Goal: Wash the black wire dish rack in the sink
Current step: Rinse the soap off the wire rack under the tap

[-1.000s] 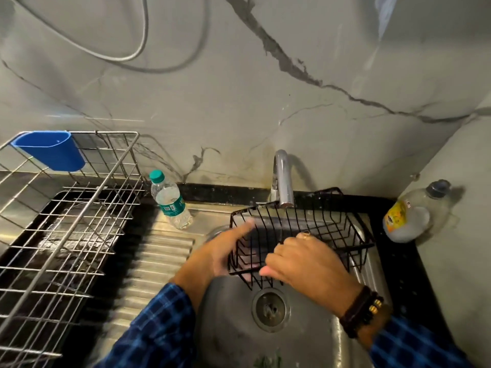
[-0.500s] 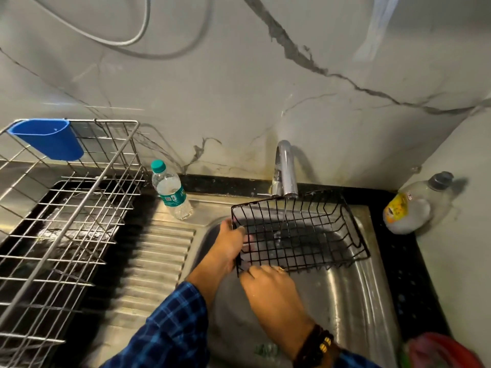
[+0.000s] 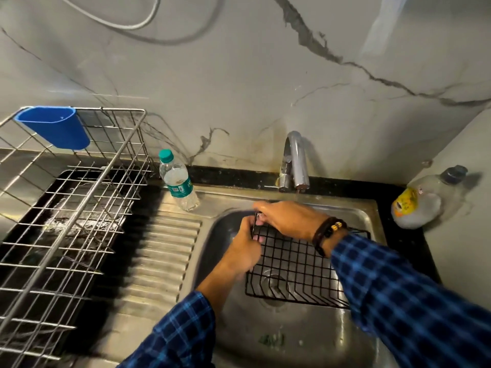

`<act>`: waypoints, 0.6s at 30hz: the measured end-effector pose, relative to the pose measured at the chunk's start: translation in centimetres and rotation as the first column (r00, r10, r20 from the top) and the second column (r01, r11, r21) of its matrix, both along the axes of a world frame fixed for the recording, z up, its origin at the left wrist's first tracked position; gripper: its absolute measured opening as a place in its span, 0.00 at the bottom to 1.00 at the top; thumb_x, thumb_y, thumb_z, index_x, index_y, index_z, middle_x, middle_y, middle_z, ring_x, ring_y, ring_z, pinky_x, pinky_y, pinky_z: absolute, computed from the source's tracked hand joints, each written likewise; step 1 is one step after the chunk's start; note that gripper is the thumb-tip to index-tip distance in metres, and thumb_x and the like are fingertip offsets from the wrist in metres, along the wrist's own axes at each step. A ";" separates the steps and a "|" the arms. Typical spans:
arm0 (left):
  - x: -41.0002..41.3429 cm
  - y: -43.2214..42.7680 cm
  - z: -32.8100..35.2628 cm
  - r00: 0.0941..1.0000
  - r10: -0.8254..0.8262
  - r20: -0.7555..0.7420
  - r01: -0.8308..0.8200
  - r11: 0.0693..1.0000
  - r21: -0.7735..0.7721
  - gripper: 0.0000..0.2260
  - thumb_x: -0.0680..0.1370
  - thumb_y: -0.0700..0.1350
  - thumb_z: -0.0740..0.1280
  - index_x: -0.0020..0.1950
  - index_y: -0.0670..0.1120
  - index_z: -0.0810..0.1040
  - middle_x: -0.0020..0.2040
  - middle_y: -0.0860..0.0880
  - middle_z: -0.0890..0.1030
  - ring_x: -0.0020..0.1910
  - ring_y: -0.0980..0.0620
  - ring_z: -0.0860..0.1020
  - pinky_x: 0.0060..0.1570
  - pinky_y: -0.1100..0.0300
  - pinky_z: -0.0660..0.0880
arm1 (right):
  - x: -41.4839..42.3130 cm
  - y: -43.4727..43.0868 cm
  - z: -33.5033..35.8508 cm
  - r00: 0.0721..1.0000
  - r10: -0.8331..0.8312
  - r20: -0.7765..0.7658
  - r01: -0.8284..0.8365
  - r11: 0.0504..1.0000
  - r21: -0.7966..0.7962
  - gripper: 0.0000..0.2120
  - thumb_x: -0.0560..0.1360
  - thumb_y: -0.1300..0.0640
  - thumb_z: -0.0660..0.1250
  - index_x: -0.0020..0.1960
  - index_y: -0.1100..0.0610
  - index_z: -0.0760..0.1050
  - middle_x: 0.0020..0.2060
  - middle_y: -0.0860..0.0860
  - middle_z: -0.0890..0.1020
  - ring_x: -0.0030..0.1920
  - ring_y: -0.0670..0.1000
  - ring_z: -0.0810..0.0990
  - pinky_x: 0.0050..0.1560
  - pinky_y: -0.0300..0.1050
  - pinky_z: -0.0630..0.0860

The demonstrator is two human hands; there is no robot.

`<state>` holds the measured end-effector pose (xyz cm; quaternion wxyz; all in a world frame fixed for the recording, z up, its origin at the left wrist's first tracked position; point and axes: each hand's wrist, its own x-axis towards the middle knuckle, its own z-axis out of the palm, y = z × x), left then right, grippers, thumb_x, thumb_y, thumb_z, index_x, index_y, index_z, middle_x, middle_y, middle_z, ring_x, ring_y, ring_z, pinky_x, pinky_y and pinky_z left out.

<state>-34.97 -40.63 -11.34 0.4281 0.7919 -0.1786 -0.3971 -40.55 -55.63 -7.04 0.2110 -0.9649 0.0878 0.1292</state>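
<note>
The black wire dish rack point(image 3: 292, 264) has dropped lower in the sink point(image 3: 292, 338), below the tap point(image 3: 295, 160), no longer tilted up. The left hand point(image 3: 244, 251) and right hand point(image 3: 289, 219) both grip its corner nearest the tap, so scrubbing probably moves there.

Grey-veined marble wall point(image 3: 239, 88) (dim light)

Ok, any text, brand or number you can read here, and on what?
No text is legible.
Teal label on the water bottle: white print, too blurred to read.
Yellow label on the clear bottle at far right: print too small to read.
No markings seen on the black wire rack or the tap.
</note>
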 end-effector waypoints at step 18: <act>1.0 -0.8 0.4 0.997 -0.025 -0.072 0.026 0.999 0.026 0.27 0.79 0.36 0.61 0.74 0.53 0.60 0.59 0.43 0.80 0.52 0.46 0.82 0.52 0.46 0.82 | 1.1 0.2 0.9 0.997 0.059 0.051 -0.051 0.987 -0.151 0.07 0.84 0.49 0.56 0.53 0.47 0.72 0.43 0.48 0.79 0.43 0.51 0.77 0.43 0.48 0.73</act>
